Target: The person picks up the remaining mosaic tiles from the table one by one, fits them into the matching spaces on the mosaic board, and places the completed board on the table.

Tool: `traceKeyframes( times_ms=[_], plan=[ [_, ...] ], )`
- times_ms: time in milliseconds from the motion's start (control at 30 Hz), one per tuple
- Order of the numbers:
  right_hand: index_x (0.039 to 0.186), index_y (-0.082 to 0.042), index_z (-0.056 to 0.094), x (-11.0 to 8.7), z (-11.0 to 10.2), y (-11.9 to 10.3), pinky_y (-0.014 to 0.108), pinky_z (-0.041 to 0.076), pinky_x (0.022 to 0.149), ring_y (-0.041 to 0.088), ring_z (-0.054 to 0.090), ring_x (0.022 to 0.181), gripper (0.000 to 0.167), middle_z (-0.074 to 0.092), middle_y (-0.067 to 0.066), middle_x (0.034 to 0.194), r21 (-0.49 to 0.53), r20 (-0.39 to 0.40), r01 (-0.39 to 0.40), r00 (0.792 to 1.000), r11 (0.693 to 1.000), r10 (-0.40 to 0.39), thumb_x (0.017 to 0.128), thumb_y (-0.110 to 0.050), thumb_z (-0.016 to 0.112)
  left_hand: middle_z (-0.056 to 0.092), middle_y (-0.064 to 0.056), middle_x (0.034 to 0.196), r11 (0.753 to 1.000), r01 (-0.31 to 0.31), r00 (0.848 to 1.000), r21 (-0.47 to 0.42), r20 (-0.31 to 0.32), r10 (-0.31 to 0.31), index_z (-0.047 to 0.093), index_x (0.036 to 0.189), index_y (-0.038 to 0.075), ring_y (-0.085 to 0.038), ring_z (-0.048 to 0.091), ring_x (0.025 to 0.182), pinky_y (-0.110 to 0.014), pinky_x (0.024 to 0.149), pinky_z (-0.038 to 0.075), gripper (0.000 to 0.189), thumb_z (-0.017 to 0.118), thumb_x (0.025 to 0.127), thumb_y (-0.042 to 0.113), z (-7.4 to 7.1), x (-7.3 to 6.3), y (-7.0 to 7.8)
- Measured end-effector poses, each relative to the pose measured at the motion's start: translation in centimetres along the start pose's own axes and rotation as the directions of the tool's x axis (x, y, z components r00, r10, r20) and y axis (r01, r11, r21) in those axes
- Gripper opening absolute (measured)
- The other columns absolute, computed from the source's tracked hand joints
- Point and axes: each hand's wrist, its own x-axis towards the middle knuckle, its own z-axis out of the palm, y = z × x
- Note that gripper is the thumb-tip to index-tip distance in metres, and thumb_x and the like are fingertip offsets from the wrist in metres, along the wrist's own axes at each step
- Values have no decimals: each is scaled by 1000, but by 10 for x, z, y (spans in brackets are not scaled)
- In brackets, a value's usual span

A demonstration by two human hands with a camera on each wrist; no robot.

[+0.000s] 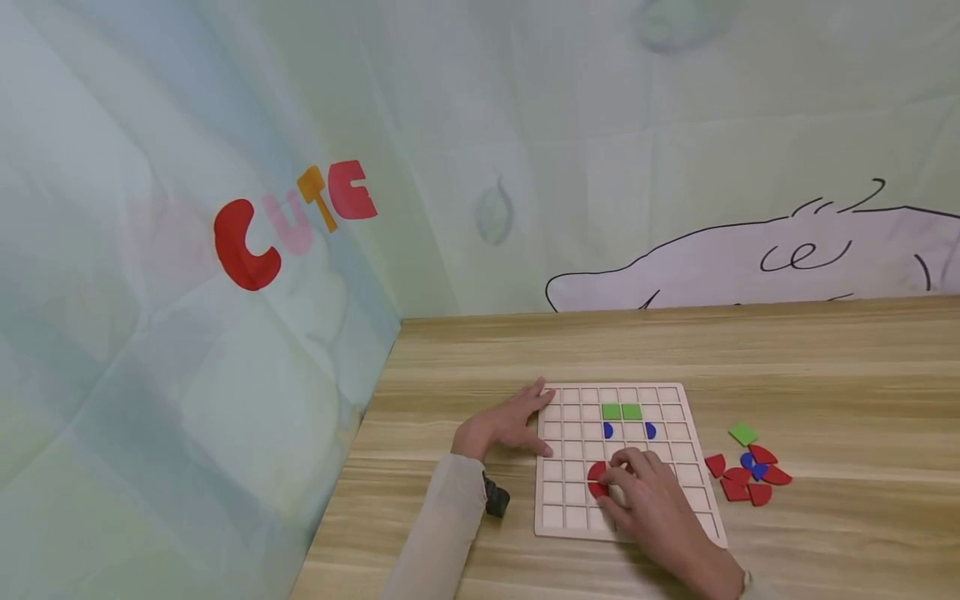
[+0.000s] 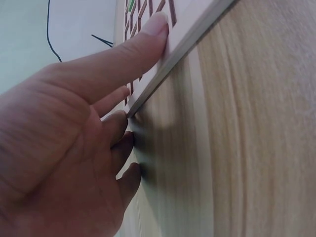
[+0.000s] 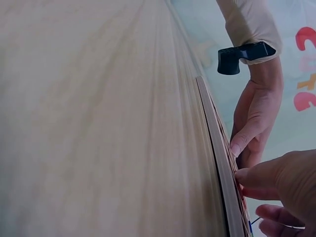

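A pale wooden grid board (image 1: 562,493) lies on the table. My left hand (image 1: 510,423) rests along its left edge with fingers spread; in the left wrist view, the thumb (image 2: 148,42) lies on the board's face. Over the lower middle of the grid, my right hand (image 1: 652,504) has thumb and index finger at a red quarter-circle piece (image 1: 597,490), holding it between the tips. Directly above is another red quarter-circle piece (image 1: 596,471), set in a square. Higher up sit two green squares (image 1: 622,412) side by side and two blue half-circles, one left (image 1: 608,431) and one right (image 1: 651,431).
Right of the board lies a loose pile of red pieces (image 1: 760,494), with small blue pieces (image 1: 760,472) among them and a green square (image 1: 743,433) behind. The wooden table (image 1: 465,350) meets a printed cloth wall (image 1: 465,167) at the back and left.
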Motion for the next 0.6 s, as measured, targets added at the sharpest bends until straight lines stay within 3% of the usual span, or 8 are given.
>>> traceKeyframes(
  times_ms=[267, 600],
  plan=[
    [83, -21, 68, -1, 1, 2, 33, 44, 76, 15, 50, 86, 20, 57, -3, 99, -16, -32, 20, 999, 1000, -20, 71, -24, 83, -1, 5, 163, 1000, 3, 1000, -2, -4, -3, 20, 154, 24, -15, 2, 150, -42, 120, 15, 92, 75, 81, 38, 1, 1, -1],
    [87, -23, 67, -2, 0, 1, 34, 44, 80, 15, 50, 89, 21, 57, -5, 101, 3, 9, -24, 1000, 1000, 24, 73, -27, 82, -1, 5, 163, 1000, 1, 1000, 0, -4, -1, 20, 154, 24, -15, 1, 150, -42, 120, 15, 92, 74, 82, 38, 2, 1, -2]
  ],
)
